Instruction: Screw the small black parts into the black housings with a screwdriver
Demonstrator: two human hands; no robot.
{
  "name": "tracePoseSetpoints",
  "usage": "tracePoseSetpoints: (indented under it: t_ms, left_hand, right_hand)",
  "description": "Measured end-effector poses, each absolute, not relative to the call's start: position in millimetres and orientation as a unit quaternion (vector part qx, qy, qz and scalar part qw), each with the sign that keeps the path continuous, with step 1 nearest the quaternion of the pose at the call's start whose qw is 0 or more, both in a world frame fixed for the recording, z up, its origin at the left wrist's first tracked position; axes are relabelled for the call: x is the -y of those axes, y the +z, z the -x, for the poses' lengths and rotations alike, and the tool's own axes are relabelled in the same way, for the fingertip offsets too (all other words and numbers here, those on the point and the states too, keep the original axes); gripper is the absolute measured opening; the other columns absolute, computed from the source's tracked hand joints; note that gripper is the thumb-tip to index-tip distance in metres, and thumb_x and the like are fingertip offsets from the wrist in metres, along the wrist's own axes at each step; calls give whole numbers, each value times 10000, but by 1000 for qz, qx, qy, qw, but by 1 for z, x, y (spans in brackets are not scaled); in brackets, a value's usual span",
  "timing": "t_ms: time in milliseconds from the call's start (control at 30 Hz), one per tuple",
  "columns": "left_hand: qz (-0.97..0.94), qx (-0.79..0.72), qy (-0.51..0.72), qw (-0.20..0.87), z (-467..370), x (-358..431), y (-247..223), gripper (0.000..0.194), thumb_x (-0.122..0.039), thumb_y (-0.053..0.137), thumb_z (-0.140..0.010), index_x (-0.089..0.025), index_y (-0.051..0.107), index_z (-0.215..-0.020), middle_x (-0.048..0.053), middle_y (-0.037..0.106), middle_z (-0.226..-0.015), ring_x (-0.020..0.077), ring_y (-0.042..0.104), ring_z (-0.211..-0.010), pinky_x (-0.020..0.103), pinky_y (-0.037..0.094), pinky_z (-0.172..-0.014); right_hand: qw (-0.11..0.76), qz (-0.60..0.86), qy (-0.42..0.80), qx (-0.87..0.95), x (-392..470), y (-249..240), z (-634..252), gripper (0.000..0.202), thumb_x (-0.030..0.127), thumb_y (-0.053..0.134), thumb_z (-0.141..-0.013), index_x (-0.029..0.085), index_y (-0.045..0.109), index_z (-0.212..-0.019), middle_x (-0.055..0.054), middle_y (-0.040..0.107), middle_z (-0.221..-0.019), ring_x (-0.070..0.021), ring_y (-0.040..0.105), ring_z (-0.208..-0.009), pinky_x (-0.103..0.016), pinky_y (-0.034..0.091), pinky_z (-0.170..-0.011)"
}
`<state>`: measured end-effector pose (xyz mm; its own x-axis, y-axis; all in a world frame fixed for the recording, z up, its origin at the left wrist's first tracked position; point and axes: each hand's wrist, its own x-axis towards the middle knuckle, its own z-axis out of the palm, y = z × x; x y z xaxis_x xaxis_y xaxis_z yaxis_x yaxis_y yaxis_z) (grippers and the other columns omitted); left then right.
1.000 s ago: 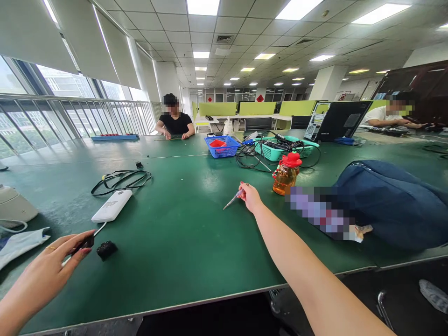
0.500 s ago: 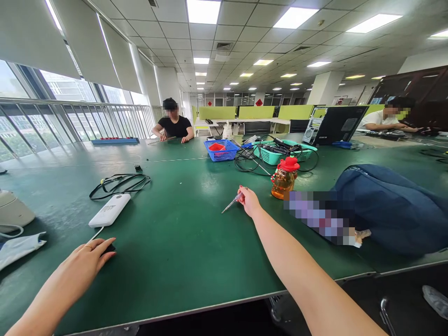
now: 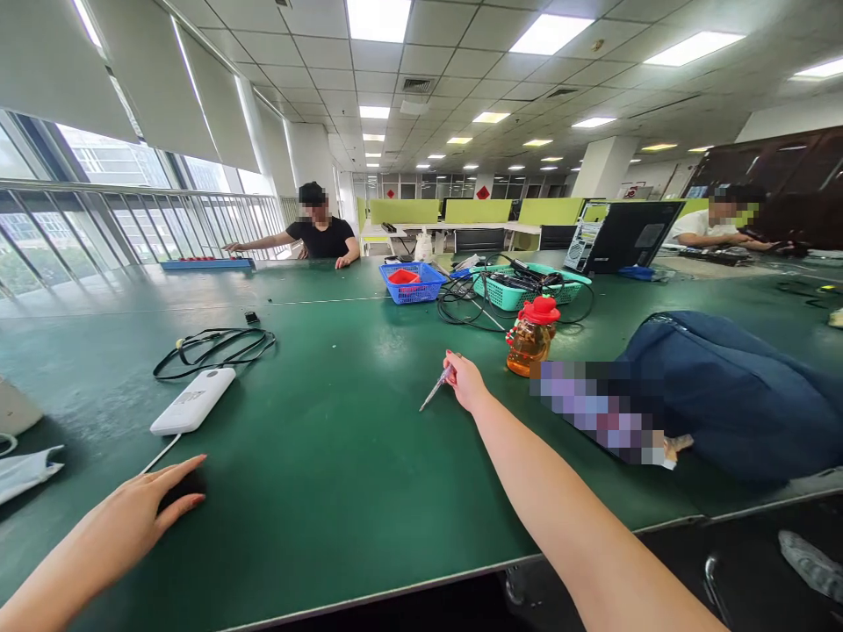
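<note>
My right hand (image 3: 464, 381) is closed on the upper end of a slim screwdriver-like tool (image 3: 435, 390), whose thin tip points down and left toward the green table (image 3: 342, 491). My left hand (image 3: 141, 509) hovers over or rests on the table at the lower left, thumb and fingers apart, nothing visible between them. Just beyond it lies a white power bank (image 3: 195, 401) with a white cable running toward the hand. Behind that is a coiled black cable (image 3: 217, 351). A bottle with a red lid (image 3: 532, 338) stands right of my right hand.
At the back are a blue basket (image 3: 414, 288), a green basket (image 3: 507, 297) with black cables, and a computer case (image 3: 625, 235). A dark blue bag (image 3: 731, 395) fills the right side. One person sits across the table, reaching toward a blue tray (image 3: 207, 264); another sits far right.
My left hand has opened and a small black object at its fingertips no longer shows. The tool's tip has dipped slightly. The person opposite has stretched an arm toward the blue tray.
</note>
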<state>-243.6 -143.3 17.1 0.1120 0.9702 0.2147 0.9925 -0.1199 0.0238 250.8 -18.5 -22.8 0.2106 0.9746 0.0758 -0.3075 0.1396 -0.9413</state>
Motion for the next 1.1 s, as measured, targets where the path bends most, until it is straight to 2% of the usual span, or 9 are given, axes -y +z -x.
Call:
tracePoseSetpoints:
  t_ms: [67,233,433,567,800,867,933,1033,1100]
  left_hand:
    - [736,670,-92,33,252,144,10,449,-480,383,-907,-336,630,-1254,-30,736,-1142,222,710,-991,325,538,-866]
    - [756,648,-89,-17,237,135,9,400,-463,388,-900,-362,683,-1151,-62,721,-1174,231,680,-1064,377,513,-961]
    - [855,506,-66,-89,127,106,41,429,-444,420,-901,-291,650,-1229,4,676,-1272,232,640,-1146,378,479,-1030]
    - [904,415,-66,-80,47,74,49,401,-280,424,-928,-249,595,-1290,42,645,-1316,213,621,-1172,364,468,-1040]
    - [920,378,-83,-58,-17,23,19,386,-163,452,-924,-178,584,-1287,121,664,-1268,237,664,-1100,375,516,-962]
    - [920,377,-97,-41,-19,22,13,408,-151,465,-917,-162,556,-1314,135,641,-1297,245,642,-1140,396,504,-992]
    - [918,373,-139,4,-21,30,12,456,-177,502,-905,-146,506,-1360,157,568,-1383,275,554,-1260,454,443,-1072]
    - [920,326,-206,72,-29,56,16,563,-221,537,-880,-125,423,-1423,179,443,-1490,314,378,-1404,521,324,-1161]
    - [934,270,-216,89,-37,77,18,644,-147,491,-847,-114,343,-1473,171,390,-1531,304,299,-1449,513,287,-1186]
  right_hand:
    - [645,432,500,384,18,-23,-251,403,480,702,-752,217,465,-558,97,319,-356,-57,265,-345,-219,343,-404]
    - [628,443,526,365,13,-23,-256,416,477,716,-751,217,454,-558,104,306,-373,-50,239,-341,-219,379,-413]
    - [624,447,546,336,8,-22,-268,417,491,765,-707,228,457,-610,119,323,-394,-52,255,-342,-296,528,-543]
    - [651,421,533,339,15,-20,-273,413,524,765,-696,238,470,-656,121,329,-421,-69,307,-365,-323,547,-589]
    - [648,409,481,427,31,-7,-264,388,557,758,-698,235,666,-894,13,650,-685,-125,564,-550,-340,520,-696]
    - [580,461,391,546,40,-1,-253,262,473,703,-788,236,697,-900,-6,670,-710,-144,579,-568,-351,500,-700]
    - [438,508,210,711,52,5,-237,128,309,604,-885,254,707,-939,-29,713,-813,-175,630,-725,-403,459,-868]
    - [244,527,-14,814,73,12,-211,230,133,505,-899,238,690,-987,-75,717,-978,-225,624,-953,-509,313,-1042]
    - [183,509,-67,838,83,13,-198,225,185,546,-884,244,669,-1063,-102,685,-1111,-265,570,-1089,-531,248,-1084]
